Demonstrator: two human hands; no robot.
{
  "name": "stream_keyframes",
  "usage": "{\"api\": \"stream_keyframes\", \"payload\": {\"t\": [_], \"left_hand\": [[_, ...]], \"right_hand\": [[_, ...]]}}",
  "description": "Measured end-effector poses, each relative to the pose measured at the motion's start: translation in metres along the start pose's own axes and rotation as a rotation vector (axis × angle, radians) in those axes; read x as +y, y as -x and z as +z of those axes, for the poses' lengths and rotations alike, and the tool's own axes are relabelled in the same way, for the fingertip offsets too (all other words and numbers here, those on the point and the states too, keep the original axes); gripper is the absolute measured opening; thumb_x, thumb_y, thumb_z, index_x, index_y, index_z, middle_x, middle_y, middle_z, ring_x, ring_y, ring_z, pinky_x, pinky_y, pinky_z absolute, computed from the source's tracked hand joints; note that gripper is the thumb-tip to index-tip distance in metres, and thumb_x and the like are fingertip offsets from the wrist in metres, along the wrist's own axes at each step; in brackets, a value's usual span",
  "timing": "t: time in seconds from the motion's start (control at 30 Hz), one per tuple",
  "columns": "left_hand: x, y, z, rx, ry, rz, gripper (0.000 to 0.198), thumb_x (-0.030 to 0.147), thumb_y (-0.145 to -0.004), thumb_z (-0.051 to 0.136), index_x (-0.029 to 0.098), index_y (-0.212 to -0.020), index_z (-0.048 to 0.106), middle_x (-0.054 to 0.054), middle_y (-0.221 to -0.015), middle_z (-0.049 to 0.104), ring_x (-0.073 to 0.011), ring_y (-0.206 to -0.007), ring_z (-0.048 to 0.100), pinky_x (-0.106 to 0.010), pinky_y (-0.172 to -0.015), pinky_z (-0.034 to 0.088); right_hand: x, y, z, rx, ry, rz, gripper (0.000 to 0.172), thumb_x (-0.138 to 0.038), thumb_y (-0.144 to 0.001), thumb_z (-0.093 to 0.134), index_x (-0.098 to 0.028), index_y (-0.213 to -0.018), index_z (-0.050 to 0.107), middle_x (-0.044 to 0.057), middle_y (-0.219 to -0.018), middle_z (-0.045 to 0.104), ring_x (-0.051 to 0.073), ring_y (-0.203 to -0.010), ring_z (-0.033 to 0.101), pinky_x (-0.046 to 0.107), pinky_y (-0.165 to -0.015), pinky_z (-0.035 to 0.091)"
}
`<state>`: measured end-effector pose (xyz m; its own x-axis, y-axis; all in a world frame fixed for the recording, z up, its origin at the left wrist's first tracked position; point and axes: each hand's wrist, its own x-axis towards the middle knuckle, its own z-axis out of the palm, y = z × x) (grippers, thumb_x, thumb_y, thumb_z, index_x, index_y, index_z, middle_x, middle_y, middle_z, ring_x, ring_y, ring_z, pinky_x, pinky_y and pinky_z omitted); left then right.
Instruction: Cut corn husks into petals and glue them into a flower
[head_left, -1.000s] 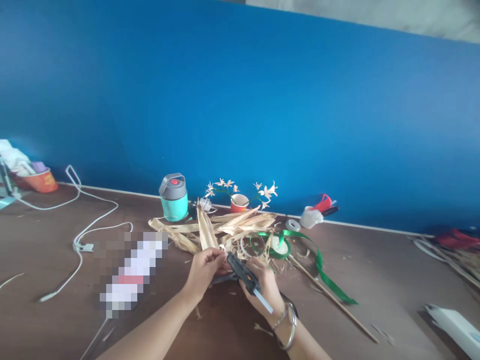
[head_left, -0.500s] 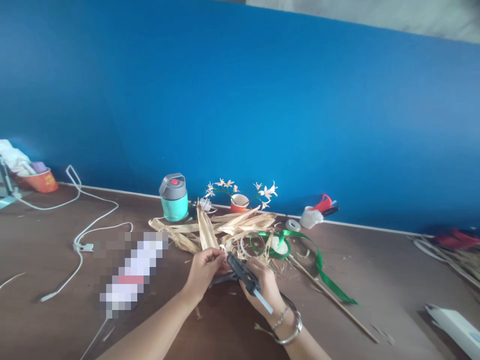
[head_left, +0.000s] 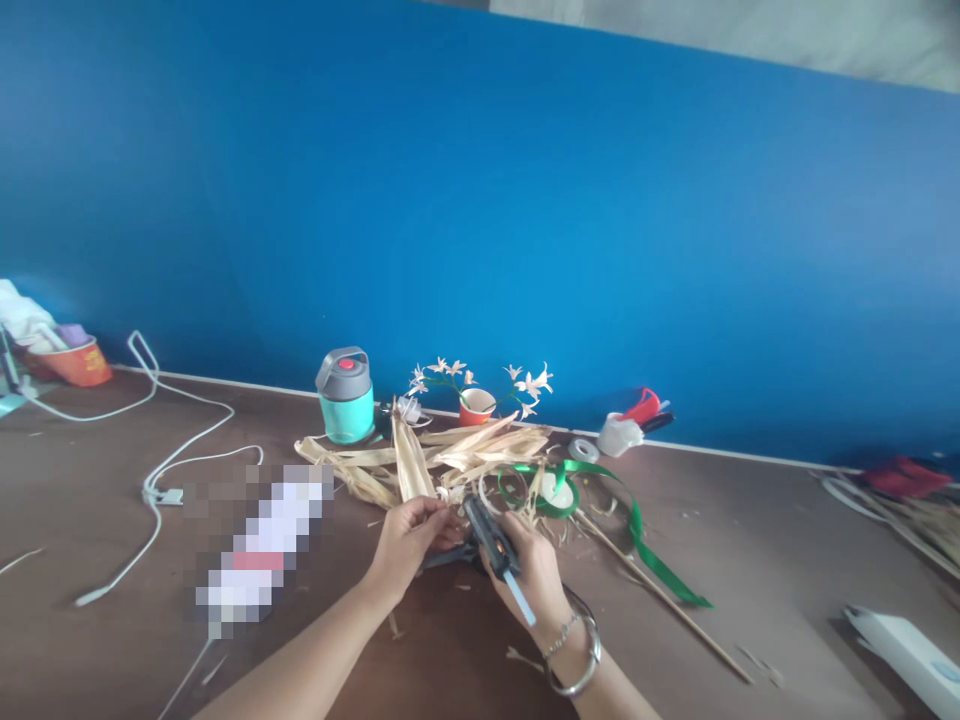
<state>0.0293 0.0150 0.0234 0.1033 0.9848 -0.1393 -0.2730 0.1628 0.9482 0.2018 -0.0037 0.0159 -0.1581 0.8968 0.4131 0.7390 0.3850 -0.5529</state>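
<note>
My right hand [head_left: 534, 562] is wrapped around a black hot glue gun [head_left: 489, 532], from whose back end a translucent glue stick [head_left: 519, 600] juts toward me. The gun's tip points away from me, slightly to the right of my left fingertips. Thumb and fingers of my left hand [head_left: 409, 540] are pinched together; whatever lies between them is too small to make out, though a whitish bit shows just beyond. Dried corn husks [head_left: 412, 455] lie in a heap right behind both hands. Under the hands is a dark object, mostly covered.
Behind the husks stand a turquoise flask [head_left: 347, 410] and an orange paper cup [head_left: 475, 408] with white flowers. Green ribbon [head_left: 637, 520] and a thin stick [head_left: 667, 600] lie to the right. A pixelated power strip-like shape [head_left: 262, 550] and white cables [head_left: 157, 470] are on the left.
The glue gun's tip has shifted right, away from my left fingertips, and its body has turned a little. My left hand stays pinched in about the same place.
</note>
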Motion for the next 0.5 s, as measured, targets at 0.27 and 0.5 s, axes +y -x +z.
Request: {"api": "stream_keyframes", "payload": {"t": [0.27,0.5], "left_hand": [[0.000,0.001,0.003,0.013,0.041,-0.031,0.025,0.036,-0.062,0.073,0.014,-0.070,0.065,-0.002,-0.064,0.069,-0.0146,-0.059,0.064,-0.023,-0.060,0.051],[-0.001,-0.001,0.001,0.033,-0.007,0.020,0.023,0.036,-0.064,0.071,0.015,-0.073,0.065,-0.002,-0.065,0.069,-0.0171,-0.060,0.065,-0.024,-0.056,0.052]], "right_hand": [[-0.006,0.000,-0.001,-0.029,0.035,0.021,0.032,-0.007,-0.053,0.049,-0.021,-0.080,0.040,0.002,-0.071,0.055,0.018,-0.065,0.051,0.027,-0.060,0.040],[0.001,-0.005,-0.020,-0.055,0.184,0.052,0.033,-0.003,-0.053,0.046,-0.021,-0.081,0.048,0.003,-0.073,0.058,0.021,-0.071,0.053,0.029,-0.063,0.037]]}}
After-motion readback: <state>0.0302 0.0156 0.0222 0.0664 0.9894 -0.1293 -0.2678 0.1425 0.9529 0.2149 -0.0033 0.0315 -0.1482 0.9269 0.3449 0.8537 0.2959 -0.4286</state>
